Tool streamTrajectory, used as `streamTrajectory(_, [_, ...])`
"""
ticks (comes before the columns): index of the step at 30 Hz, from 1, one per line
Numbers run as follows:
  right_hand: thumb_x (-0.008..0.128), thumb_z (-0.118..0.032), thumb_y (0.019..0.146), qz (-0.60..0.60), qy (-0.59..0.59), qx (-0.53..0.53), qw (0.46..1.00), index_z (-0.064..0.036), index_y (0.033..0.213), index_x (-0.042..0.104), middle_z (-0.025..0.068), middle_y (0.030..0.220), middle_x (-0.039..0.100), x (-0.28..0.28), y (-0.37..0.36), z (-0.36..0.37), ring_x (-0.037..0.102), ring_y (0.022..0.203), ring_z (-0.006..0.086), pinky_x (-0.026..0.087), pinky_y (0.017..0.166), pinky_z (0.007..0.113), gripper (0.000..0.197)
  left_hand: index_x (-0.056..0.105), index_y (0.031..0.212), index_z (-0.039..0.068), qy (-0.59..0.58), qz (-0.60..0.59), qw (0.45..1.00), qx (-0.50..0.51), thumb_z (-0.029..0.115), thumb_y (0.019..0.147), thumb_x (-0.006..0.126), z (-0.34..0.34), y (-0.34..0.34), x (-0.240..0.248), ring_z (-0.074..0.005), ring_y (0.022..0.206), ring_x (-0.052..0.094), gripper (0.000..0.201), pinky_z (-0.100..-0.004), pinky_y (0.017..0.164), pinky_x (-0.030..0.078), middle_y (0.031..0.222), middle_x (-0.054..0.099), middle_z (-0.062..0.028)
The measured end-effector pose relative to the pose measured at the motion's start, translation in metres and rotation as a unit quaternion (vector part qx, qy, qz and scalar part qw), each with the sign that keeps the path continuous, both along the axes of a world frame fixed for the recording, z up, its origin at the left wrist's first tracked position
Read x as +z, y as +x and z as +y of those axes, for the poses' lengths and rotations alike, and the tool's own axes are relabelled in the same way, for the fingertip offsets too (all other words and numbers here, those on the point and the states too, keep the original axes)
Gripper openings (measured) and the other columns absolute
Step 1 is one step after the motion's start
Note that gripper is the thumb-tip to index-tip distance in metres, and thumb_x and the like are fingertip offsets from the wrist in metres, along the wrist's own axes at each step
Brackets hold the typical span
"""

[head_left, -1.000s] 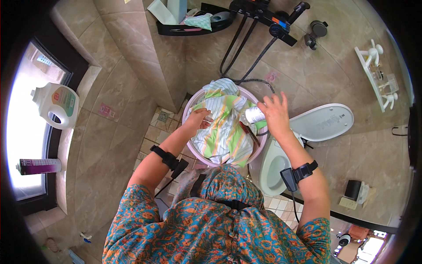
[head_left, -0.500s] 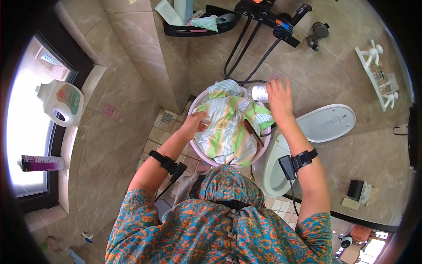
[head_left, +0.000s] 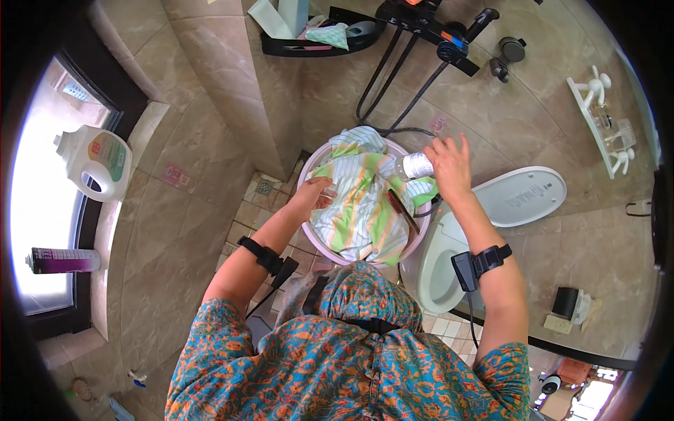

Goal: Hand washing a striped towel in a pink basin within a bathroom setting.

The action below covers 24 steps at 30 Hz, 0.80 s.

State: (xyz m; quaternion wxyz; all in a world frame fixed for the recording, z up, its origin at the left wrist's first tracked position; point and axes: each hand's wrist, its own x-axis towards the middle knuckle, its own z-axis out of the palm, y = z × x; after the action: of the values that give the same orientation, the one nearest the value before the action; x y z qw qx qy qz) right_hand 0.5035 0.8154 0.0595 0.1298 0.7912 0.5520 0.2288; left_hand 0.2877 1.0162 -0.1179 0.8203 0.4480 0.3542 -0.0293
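Note:
My right hand (head_left: pixel 451 167) grips a clear bottle with a white label (head_left: pixel 415 166). The bottle is tilted, its clear end pointing left and down over the far right part of a pale pink basin (head_left: pixel 307 231). Filling the basin is a bunched striped cloth (head_left: pixel 351 200) in white, green and yellow. My left hand (head_left: pixel 313 198) is over the basin's left rim, fingers curled inward; a small clear thing seems to show at the fingertips, too small to name. A long dark reddish-brown object (head_left: pixel 403 210) lies on the right side of the cloth.
A toilet with its lid up (head_left: pixel 444 281) stands right of the basin. Shower hoses (head_left: pixel 379 77) hang from a black wall fixture beyond it. A black corner shelf (head_left: pixel 281 46) juts out at far left. A white jug (head_left: pixel 95 163) and purple can (head_left: pixel 64 260) stand on the windowsill.
The bottle in my right hand has tipped further, its clear end now lower. My right hand has shifted slightly down and right. My left hand has barely moved.

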Motion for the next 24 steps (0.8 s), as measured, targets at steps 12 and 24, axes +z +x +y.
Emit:
streamTrajectory(12, [0.054,-0.003,0.075,0.066,0.017,-0.021,0.997,-0.0131,0.096,0.061,0.0035,0.101,0.055,-0.002,-0.001,-0.017,0.051,0.106,0.024,0.025,0.107,0.054,0.024,0.048,0.127,0.009,0.01,-0.002,0.999,-0.04,0.033,0.088,0.056,-0.016,0.026,0.01,-0.0146,0.072,0.057,0.047,-0.0297,0.069,0.047,0.094,0.065,-0.0088])
streamTrajectory(24, [0.055,-0.004,0.076,0.05,0.031,-0.051,0.997,-0.0147,0.112,0.06,0.0031,0.105,0.054,-0.012,-0.001,-0.032,0.049,0.111,0.0245,0.023,0.108,0.054,0.038,0.046,0.13,0.008,0.019,0.018,0.999,-0.042,0.034,0.089,0.055,-0.017,0.029,0.004,-0.0142,0.072,0.057,0.049,-0.0295,0.069,0.048,0.093,0.066,-0.0082])
